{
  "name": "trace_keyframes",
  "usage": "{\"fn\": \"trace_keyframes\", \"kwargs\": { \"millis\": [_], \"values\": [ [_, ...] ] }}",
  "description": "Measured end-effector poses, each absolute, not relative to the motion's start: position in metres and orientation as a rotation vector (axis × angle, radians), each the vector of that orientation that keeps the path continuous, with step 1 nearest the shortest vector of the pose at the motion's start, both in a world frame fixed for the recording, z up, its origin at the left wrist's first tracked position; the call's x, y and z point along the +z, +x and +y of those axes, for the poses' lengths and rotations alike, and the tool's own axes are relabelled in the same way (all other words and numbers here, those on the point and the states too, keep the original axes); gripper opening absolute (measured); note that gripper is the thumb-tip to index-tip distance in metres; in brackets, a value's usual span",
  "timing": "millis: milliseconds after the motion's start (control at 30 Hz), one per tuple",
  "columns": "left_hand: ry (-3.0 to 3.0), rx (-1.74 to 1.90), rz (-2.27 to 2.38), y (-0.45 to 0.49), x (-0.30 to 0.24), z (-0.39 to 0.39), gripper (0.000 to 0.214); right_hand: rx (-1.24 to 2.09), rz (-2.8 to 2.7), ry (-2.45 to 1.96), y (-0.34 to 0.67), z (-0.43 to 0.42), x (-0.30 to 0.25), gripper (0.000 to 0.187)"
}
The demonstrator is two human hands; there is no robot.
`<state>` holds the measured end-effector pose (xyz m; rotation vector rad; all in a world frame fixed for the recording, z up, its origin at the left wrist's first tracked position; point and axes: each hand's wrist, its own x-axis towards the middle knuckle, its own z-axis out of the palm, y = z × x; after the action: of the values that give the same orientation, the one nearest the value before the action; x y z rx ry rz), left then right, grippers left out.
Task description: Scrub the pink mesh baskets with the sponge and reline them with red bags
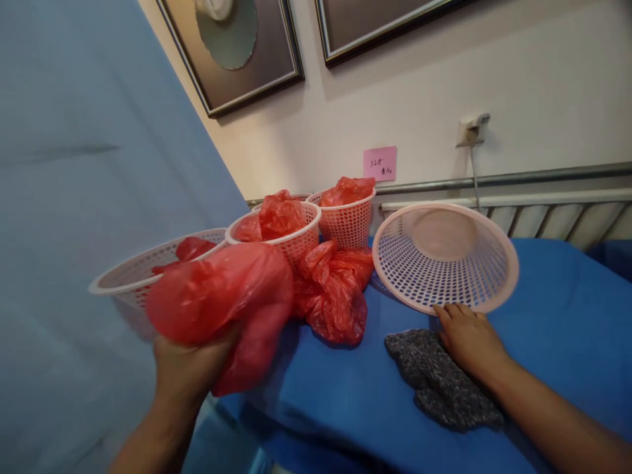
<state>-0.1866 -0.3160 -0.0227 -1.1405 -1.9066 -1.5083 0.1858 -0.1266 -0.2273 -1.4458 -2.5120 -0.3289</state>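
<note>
My left hand [195, 362] is closed around a red plastic bag [237, 283], held up in front of the baskets on the left; the bag hides most of its fingers. On the right, my right hand [467, 336] has its fingers curled over the near rim of a pink perforated plastic basket [447, 257]. That basket lies tipped on its side with its mouth facing me, and nothing shows inside it. Beneath my right wrist a dark grey speckled cloth [439, 382] lies crumpled on the blue-covered table [557, 322].
Several pale pink baskets stand at the back left, among them one basket [353, 220] and another basket [311, 234] with red bags inside. A red bag [336, 296] lies before them. Behind are a radiator [563, 217], pipe and socket [471, 133]. A blue curtain [99, 164] hangs left.
</note>
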Motion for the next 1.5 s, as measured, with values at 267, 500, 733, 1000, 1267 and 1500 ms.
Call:
{"fn": "trace_keyframes", "kwargs": {
  "millis": [267, 500, 733, 1000, 1267, 1500],
  "values": [
    [-1.568, -0.716, -2.509, -0.213, -0.095, -0.262, 0.036, -0.115, -2.468, -1.488, 0.189, -0.115, -0.251, 0.042],
    [-1.517, -0.738, -2.197, -0.206, -0.111, -0.295, 0.098, -0.178, -2.485, -1.502, 0.189, -0.117, -0.242, 0.041],
    [-1.533, -0.338, -2.030, -0.207, -0.130, -0.314, 0.055, -0.289, -2.497, -1.482, 0.188, -0.118, -0.236, 0.035],
    [-1.688, 0.288, -2.278, -0.200, -0.130, -0.278, 0.041, -0.225, -2.463, -1.519, 0.189, -0.118, -0.241, 0.038],
    [-1.558, -0.426, -2.177, -0.229, -0.146, -0.311, 0.080, -0.146, -2.489, -1.529, 0.189, -0.117, -0.236, 0.041],
    [-1.623, -0.911, -1.664, -0.165, -0.136, -0.338, 0.079, -0.131, -2.486, -1.551, 0.186, -0.115, -0.229, 0.039]
  ]
}}
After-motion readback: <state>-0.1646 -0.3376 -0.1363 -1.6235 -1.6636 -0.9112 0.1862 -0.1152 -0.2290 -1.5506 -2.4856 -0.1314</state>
